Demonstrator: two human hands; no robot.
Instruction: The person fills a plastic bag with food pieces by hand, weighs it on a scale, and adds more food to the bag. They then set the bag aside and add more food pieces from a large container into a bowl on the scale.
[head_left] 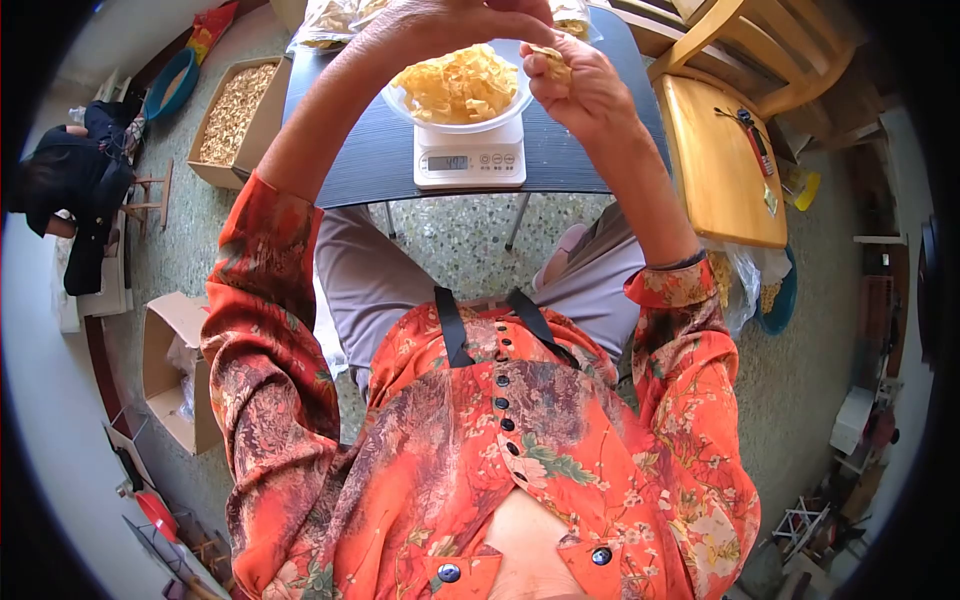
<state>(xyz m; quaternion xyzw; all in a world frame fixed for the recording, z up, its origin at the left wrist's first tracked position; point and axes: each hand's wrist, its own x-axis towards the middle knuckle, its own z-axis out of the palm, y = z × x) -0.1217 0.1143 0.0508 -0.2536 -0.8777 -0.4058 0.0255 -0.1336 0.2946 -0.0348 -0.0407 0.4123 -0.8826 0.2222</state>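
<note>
My right hand (585, 88) is closed, with pale yellow dried flakes (550, 66) showing between thumb and fingers, just right of a clear plastic bowl (455, 127). Arched over the bowl's far side, my left hand (465, 22) reaches across to my right one. Its fingers look pinched together, but the frame's top edge partly cuts them off, and what they hold cannot be made out. A heap of thin yellow dried flakes (458, 85) fills the bowl. The bowl rests on a white digital scale (470, 172) with a lit display, at the front of a dark table (350, 150).
Filled plastic bags (330, 25) lie at the table's back. A wooden chair (715, 165) with a red-handled tool (755, 145) stands right. Left are a carton of dried pieces (235, 115), an open carton (175, 370), a blue basin (172, 85) and another person bending (85, 170).
</note>
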